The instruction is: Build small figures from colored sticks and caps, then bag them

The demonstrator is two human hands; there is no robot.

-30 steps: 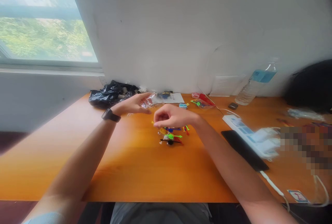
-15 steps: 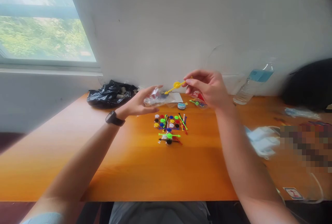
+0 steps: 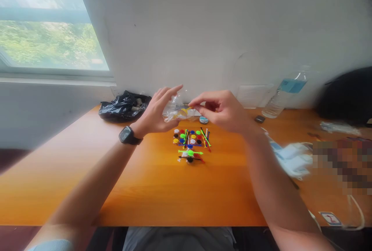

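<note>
A clear plastic bag (image 3: 178, 100) is in my left hand (image 3: 154, 113), which curves around its left side with the fingers raised and the thumb underneath. Between thumb and fingertips, my right hand (image 3: 225, 110) pinches one end of a yellow arrow spinner (image 3: 182, 112). Its round hub and far end are at the bag, seen through or against the plastic. On the table below lie several crossed arrow spinners (image 3: 190, 153), green and black among them. Just behind these are small coloured discs (image 3: 193, 136) and loose plastic arrows (image 3: 205, 138).
A black plastic bag (image 3: 124, 105) lies at the back left of the wooden table (image 3: 139, 189). A small round tin (image 3: 204, 119) sits below my right fingers. To the right are a water bottle (image 3: 279, 94), pale blue face masks (image 3: 293, 158) and a small card (image 3: 330, 218).
My right hand has moved left and down, bringing the yellow arrow spinner to the clear bag. My left hand has tilted its fingers higher around the bag.
</note>
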